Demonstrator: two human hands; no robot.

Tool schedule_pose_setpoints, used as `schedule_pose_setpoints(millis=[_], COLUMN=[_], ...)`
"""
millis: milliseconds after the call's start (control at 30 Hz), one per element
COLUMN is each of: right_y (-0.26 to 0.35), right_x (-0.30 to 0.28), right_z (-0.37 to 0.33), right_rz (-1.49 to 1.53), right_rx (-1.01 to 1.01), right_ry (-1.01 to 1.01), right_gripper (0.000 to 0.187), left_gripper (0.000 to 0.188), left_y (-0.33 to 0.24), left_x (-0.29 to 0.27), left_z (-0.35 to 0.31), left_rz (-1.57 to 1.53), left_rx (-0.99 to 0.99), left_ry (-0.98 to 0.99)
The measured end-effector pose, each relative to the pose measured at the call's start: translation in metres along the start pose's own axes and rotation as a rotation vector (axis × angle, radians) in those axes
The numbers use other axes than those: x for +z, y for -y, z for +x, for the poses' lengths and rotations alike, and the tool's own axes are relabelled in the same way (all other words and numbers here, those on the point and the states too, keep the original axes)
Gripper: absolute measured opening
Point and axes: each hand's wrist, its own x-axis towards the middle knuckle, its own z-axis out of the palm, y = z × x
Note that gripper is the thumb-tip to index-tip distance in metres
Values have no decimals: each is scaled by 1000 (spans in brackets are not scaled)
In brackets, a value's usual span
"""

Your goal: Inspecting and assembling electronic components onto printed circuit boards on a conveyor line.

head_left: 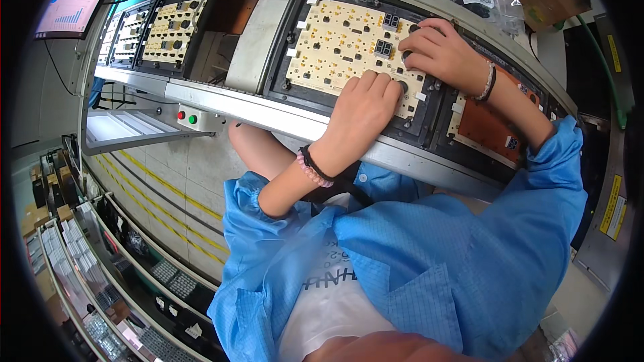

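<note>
A cream circuit board [322, 43] dotted with small yellow parts lies in a black fixture tray [278, 80] in front of me. My left hand [365, 110] is bent over the board's near edge, its fingers curled down and their tips hidden. A black round component [403, 86] shows beside that hand's fingers. My right hand [446, 53] reaches in from the right, fingers bent around another black round component [406, 55] at the board's right side. Two dark square-windowed display modules [384, 48] stand on the board just left of the right hand.
More loaded trays [171, 27] sit to the left along the metal-railed line [235, 97]. An orange-brown board [493, 121] lies under my right forearm. A clear plastic bag [486, 0] is at the back right. A button box [194, 118] hangs below the rail; racks [121, 275] stand lower left.
</note>
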Motion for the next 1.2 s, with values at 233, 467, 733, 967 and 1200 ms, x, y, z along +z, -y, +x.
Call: schedule_pose_setpoints(millis=[233,467,733,967,1200], right_y=[1,-9,-10,3,14], right_x=[-1,-30,-24,-24,-17], right_z=[7,8,-2,-32,-34], right_rz=[63,341,289,202,26], right_rx=[6,258,274,569,562], right_ry=[75,72,89,189,205], right_gripper=[17,25,24,34,49], left_gripper=[11,12,13,40,57], left_y=[1,-1,3,81,173], left_x=[4,0,3,-36,-31], left_z=[-3,-2,-1,9,10], left_rz=[-13,-62,-7,204,129], left_rx=[-3,-18,-13,-87,-102], left_ry=[-10,-23,-36,-82,30])
